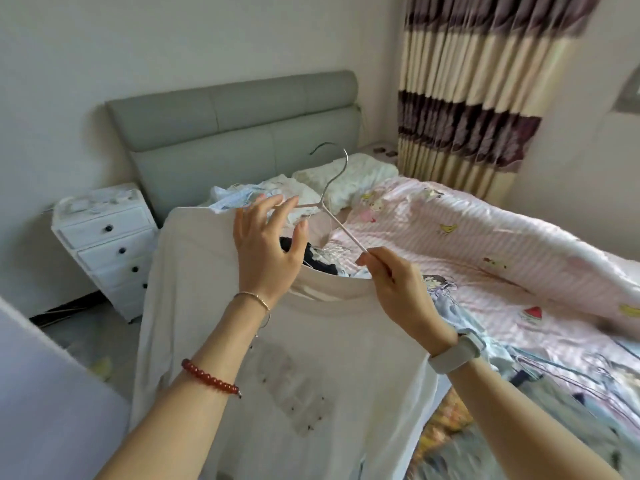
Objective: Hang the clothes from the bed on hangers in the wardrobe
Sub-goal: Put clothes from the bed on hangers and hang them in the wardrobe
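A cream long-sleeved shirt (332, 358) with a faint print on its chest hangs in front of me, held up on a thin metal hanger (327, 202). The hanger's left arm is inside the shirt's left shoulder; its hook points up over the bed. My right hand (398, 282) pinches the hanger's bare right arm above the collar. My left hand (266, 240) is spread at the shirt's left shoulder, fingertips touching the hanger's left arm near the neck. A heap of other clothes (311, 251) and spare hangers lies on the bed behind the shirt.
The bed has a grey padded headboard (239, 123) and a pink printed quilt (485, 244) bunched on the right. A white drawer unit (107, 247) stands left of the bed. Striped curtains (478, 91) hang at the back right. A pale panel (41, 393) edges the lower left.
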A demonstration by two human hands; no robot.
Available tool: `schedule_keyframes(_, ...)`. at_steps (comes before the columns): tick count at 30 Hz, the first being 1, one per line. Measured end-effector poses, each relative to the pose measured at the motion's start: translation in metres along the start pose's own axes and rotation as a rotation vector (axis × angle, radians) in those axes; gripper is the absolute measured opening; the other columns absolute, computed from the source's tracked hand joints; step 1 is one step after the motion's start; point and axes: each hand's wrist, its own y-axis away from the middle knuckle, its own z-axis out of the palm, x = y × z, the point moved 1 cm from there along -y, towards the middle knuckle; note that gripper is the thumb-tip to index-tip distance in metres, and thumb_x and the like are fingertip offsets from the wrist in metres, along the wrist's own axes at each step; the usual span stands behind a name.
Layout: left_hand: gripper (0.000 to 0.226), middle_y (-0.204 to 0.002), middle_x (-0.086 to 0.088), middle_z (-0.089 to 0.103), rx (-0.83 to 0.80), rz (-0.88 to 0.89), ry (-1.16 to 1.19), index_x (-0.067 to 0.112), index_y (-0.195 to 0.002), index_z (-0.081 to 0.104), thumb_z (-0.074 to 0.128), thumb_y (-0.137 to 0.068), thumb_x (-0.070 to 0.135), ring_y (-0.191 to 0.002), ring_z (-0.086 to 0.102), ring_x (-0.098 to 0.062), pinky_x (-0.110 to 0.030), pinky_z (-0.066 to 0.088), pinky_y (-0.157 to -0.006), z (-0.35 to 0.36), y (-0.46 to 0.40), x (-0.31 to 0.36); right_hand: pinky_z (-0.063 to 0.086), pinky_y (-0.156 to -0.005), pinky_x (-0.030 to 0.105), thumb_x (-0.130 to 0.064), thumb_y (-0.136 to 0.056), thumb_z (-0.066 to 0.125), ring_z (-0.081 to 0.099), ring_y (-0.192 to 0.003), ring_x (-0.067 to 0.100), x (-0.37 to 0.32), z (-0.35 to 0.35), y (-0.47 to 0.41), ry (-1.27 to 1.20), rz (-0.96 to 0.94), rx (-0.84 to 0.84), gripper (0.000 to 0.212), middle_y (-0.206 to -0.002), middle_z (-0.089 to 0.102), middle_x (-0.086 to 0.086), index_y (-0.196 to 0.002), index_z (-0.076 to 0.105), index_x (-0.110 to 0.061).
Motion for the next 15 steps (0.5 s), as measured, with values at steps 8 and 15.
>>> schedule_keyframes(8, 0.06, -0.14, -0.014, 0.042, -0.318, -0.102, 0.088, 0.012, -0.127, 0.054, 0.035, -0.082, 0.046, -0.134, 0.032, -0.03, -0.047, 0.025, -0.11, 0.152, -0.016, 0.016, 0.039, -0.062, 0.035, -0.012, -0.092, 0.049, 0.047, -0.063, 0.019, 0.125, -0.073, -0.078, 0.067, 0.201, 0.237, 0.02, -0.06, 0.053, -0.005, -0.082, 0.066, -0.009)
schedule_keyframes(15, 0.057, -0.153, -0.005, 0.021, -0.807, -0.27, -0.012, 0.019, -0.142, 0.033, 0.033, -0.089, 0.04, -0.14, 0.016, -0.021, -0.036, 0.015, -0.114, 0.303, 0.032, -0.001, 0.038, -0.072, 0.036, -0.018, -0.094, 0.042, 0.055, -0.094, 0.034, 0.305, -0.071, -0.126, 0.257, 0.51, 0.152, 0.023, -0.097, 0.066, 0.015, -0.094, 0.063, -0.009)
